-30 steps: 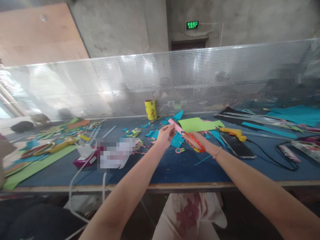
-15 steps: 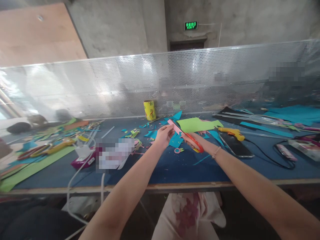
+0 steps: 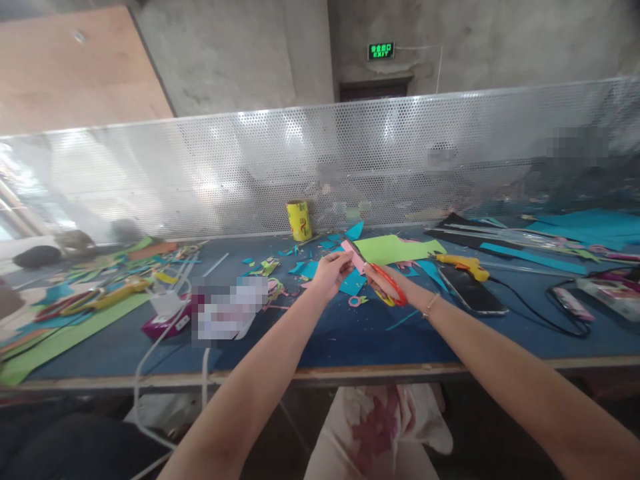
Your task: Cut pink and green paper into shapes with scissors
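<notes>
My left hand pinches a small strip of pink paper over the middle of the table. In my right hand is a pair of scissors with red and yellow handles, its fingers closed round them. The blades lie against the pink strip; I cannot tell whether they are biting into it. A green sheet of paper lies just behind the scissors, with blue paper scraps under and around my hands. A pink paper ring rests on the table in front of them.
A yellow can stands by the perforated metal screen. To the right are a yellow glue gun with a black cord and a phone. A purple power strip with white cables sits left, near more scissors and paper scraps.
The pink strip has shifted slightly to the right and tilted in my left hand, which moved a little the same way. The scissors stay at the strip, their handles turned slightly.
</notes>
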Available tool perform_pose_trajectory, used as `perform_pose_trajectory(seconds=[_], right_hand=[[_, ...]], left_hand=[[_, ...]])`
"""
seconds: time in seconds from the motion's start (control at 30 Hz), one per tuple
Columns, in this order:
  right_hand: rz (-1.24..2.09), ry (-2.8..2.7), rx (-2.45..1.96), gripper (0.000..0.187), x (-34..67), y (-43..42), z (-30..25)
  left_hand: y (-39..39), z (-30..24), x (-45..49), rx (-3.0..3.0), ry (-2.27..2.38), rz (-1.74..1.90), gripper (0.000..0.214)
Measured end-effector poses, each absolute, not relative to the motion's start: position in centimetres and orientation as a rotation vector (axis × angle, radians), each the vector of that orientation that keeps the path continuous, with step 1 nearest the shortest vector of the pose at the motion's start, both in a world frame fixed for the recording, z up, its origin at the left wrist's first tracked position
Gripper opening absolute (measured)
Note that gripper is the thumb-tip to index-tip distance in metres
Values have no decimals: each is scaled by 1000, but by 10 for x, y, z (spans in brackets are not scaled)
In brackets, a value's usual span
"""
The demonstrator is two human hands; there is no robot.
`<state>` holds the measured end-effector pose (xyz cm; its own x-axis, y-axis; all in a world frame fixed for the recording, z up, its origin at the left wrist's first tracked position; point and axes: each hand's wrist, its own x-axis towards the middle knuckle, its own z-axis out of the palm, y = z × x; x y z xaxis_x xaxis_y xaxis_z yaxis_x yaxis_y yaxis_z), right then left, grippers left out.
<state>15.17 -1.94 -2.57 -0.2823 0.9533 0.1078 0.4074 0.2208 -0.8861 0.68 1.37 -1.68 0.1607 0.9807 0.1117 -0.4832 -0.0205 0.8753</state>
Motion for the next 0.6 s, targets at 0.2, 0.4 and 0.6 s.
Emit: perform_pose_trajectory(seconds=[0.2, 0.4, 0.6], right_hand=[[813, -1883, -1335, 48, 151, -17, -25], [818, -1885, -1331, 43, 153, -13, -27], [1001, -1833, -1185, 42, 157, -3, -40]], left_hand=[[12, -15, 7, 951, 674, 1334, 18], [13, -13, 6, 957, 683, 1337, 20], [12, -13, 6, 976, 669, 1320, 19]])
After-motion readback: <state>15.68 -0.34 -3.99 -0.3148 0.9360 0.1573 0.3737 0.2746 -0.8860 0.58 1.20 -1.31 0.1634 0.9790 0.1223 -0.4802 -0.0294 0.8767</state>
